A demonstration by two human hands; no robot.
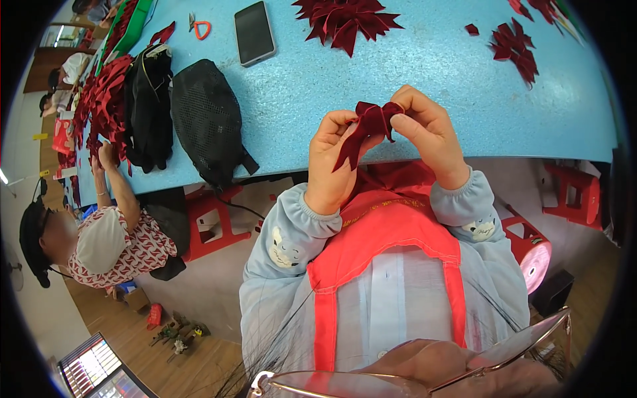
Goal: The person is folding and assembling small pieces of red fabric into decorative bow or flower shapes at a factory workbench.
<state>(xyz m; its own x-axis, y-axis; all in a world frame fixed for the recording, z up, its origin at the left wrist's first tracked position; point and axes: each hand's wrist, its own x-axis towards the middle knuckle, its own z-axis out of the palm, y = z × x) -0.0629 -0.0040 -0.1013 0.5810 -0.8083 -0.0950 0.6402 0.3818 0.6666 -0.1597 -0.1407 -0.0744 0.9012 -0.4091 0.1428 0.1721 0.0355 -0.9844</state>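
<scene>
Both my hands are raised over the near edge of a light blue table (371, 73). Between them is a dark red ribbon (367, 126), folded into a bow shape with one tail hanging down. My left hand (332, 159) pinches the ribbon's left side and the hanging tail. My right hand (428, 129) pinches its right loop with thumb and fingers. I wear light blue sleeves and a red apron (391, 225).
Finished dark red bows (345, 20) lie at the table's far middle, and more (516, 50) at the far right. A black phone (254, 33), a black mesh bag (209, 119) and small scissors (200, 28) lie to the left. A seated person (106, 232) works at the left end. Red stools (212, 222) stand below.
</scene>
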